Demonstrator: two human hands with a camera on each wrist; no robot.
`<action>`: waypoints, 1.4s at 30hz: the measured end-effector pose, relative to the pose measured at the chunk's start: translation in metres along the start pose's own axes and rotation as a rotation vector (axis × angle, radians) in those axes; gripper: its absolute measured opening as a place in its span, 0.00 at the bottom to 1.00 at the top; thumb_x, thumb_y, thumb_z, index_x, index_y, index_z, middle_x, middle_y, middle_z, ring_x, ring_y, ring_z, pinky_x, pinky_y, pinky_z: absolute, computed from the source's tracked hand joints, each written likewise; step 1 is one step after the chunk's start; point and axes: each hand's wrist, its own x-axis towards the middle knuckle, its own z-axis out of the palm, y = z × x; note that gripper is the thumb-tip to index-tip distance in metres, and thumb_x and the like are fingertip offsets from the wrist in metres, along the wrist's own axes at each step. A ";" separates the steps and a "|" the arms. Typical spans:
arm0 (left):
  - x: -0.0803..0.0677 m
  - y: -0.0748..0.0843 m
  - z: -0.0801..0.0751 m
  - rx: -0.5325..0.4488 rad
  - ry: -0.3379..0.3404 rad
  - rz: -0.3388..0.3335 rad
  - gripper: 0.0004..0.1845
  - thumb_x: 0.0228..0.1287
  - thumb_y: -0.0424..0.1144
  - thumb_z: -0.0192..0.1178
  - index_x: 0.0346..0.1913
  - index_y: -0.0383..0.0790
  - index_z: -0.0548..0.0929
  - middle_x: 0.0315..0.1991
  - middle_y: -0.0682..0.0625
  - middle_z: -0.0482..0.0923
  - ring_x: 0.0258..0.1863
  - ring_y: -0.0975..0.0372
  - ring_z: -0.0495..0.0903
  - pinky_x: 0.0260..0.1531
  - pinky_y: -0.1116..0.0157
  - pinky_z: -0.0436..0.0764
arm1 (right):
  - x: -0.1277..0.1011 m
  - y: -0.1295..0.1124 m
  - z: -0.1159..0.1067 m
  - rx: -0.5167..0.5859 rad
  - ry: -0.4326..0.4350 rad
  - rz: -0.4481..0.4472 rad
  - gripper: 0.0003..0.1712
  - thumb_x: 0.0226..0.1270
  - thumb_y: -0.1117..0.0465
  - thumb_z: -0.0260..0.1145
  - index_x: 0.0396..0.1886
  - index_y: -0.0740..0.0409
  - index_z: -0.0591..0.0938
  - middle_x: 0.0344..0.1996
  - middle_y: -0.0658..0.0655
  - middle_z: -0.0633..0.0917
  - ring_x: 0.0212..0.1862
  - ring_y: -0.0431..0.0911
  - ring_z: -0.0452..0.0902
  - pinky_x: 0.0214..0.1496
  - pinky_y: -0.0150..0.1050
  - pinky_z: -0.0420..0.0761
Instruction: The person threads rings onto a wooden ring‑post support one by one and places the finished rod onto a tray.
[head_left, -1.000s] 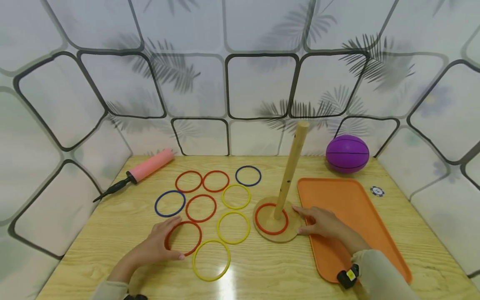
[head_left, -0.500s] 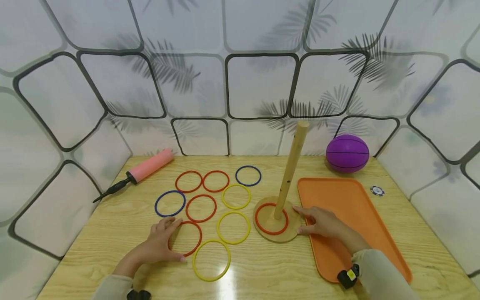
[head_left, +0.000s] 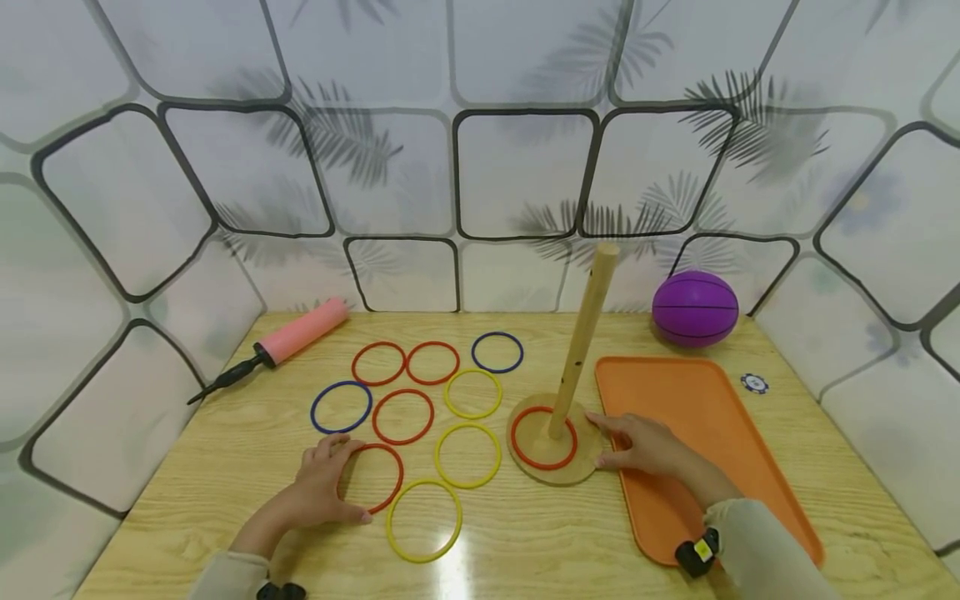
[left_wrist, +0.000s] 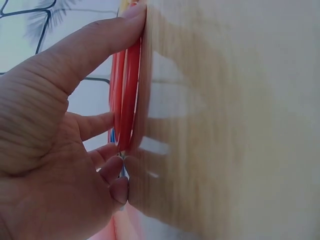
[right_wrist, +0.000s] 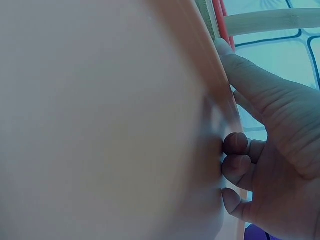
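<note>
Centrally, wooden peg base (head_left: 555, 471) holding one red ring (head_left: 543, 437), orange tray (head_left: 697, 408) beside.

pale leaf-print walls (head_left: 525, 167) enclose wooden table (head_left: 525, 542), glare spot.

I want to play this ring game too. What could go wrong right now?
The left hand pinches a red ring close beside a yellow ring; lifting it might nudge that one. The peg leans, so if the right hand bumps the base, it could tip.
</note>
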 end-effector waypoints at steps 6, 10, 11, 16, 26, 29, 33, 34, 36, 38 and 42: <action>-0.002 0.000 0.003 0.005 0.054 0.011 0.53 0.30 0.52 0.80 0.62 0.31 0.68 0.63 0.32 0.57 0.56 0.40 0.57 0.51 0.42 0.65 | -0.001 -0.002 -0.001 -0.003 -0.001 -0.001 0.45 0.53 0.38 0.68 0.69 0.51 0.69 0.33 0.49 0.74 0.33 0.43 0.62 0.33 0.40 0.60; -0.004 0.001 0.005 0.015 0.076 0.021 0.52 0.29 0.52 0.80 0.59 0.28 0.68 0.61 0.33 0.59 0.55 0.42 0.59 0.51 0.44 0.66 | -0.001 -0.002 -0.001 -0.004 0.001 -0.004 0.45 0.54 0.38 0.67 0.69 0.51 0.69 0.35 0.50 0.76 0.34 0.43 0.64 0.33 0.40 0.61; -0.004 0.001 0.006 0.015 0.081 0.024 0.52 0.29 0.52 0.79 0.59 0.28 0.68 0.61 0.33 0.60 0.55 0.42 0.59 0.51 0.44 0.66 | -0.001 -0.002 -0.001 -0.004 0.000 -0.005 0.45 0.54 0.38 0.67 0.69 0.51 0.68 0.35 0.50 0.76 0.34 0.43 0.64 0.33 0.40 0.61; -0.007 0.002 0.008 0.014 0.118 0.058 0.50 0.30 0.50 0.79 0.57 0.27 0.67 0.57 0.34 0.63 0.55 0.42 0.61 0.53 0.45 0.65 | -0.001 -0.002 -0.001 -0.010 0.021 -0.022 0.44 0.54 0.38 0.68 0.68 0.52 0.69 0.35 0.51 0.76 0.34 0.43 0.64 0.33 0.40 0.62; -0.012 0.001 0.004 -0.051 0.044 0.060 0.56 0.37 0.52 0.78 0.67 0.28 0.61 0.59 0.33 0.61 0.59 0.41 0.59 0.55 0.41 0.64 | -0.001 -0.001 0.000 -0.019 0.023 -0.029 0.45 0.54 0.38 0.68 0.68 0.52 0.69 0.29 0.48 0.71 0.31 0.43 0.61 0.31 0.39 0.59; -0.013 0.000 0.004 -0.053 0.020 0.061 0.59 0.36 0.53 0.78 0.69 0.28 0.59 0.60 0.33 0.59 0.59 0.40 0.59 0.55 0.41 0.63 | -0.002 -0.001 0.000 -0.019 0.018 -0.025 0.44 0.54 0.38 0.68 0.68 0.52 0.69 0.28 0.49 0.69 0.31 0.43 0.60 0.30 0.39 0.58; -0.014 0.001 0.004 -0.038 0.018 0.076 0.61 0.35 0.55 0.78 0.70 0.27 0.58 0.60 0.33 0.59 0.59 0.40 0.59 0.55 0.41 0.63 | -0.002 -0.002 0.000 -0.015 0.017 -0.029 0.44 0.54 0.39 0.68 0.68 0.52 0.69 0.26 0.49 0.68 0.30 0.43 0.59 0.29 0.38 0.57; -0.014 0.001 0.004 -0.034 0.018 0.077 0.61 0.35 0.55 0.78 0.70 0.27 0.58 0.60 0.33 0.59 0.59 0.40 0.59 0.55 0.41 0.63 | -0.002 -0.002 0.000 -0.014 0.017 -0.030 0.44 0.54 0.39 0.68 0.68 0.52 0.69 0.27 0.49 0.68 0.30 0.43 0.59 0.29 0.38 0.57; -0.014 0.002 0.004 -0.031 0.021 0.077 0.61 0.35 0.54 0.78 0.69 0.27 0.58 0.59 0.32 0.59 0.59 0.40 0.59 0.55 0.41 0.63 | -0.002 -0.002 0.000 -0.015 0.017 -0.030 0.44 0.54 0.39 0.68 0.68 0.52 0.69 0.27 0.49 0.68 0.30 0.43 0.59 0.30 0.38 0.57; -0.014 0.002 0.004 -0.029 0.024 0.077 0.60 0.35 0.54 0.78 0.69 0.27 0.59 0.59 0.32 0.59 0.58 0.40 0.59 0.55 0.41 0.64 | -0.002 -0.002 0.000 -0.014 0.015 -0.029 0.44 0.54 0.39 0.68 0.69 0.52 0.69 0.27 0.49 0.69 0.30 0.43 0.59 0.30 0.38 0.57; -0.012 0.000 0.005 -0.029 0.027 0.071 0.58 0.36 0.54 0.78 0.68 0.26 0.61 0.58 0.33 0.60 0.58 0.42 0.60 0.55 0.43 0.65 | -0.002 -0.002 -0.001 -0.021 0.016 -0.025 0.44 0.54 0.39 0.68 0.69 0.52 0.69 0.26 0.49 0.68 0.29 0.43 0.59 0.29 0.38 0.57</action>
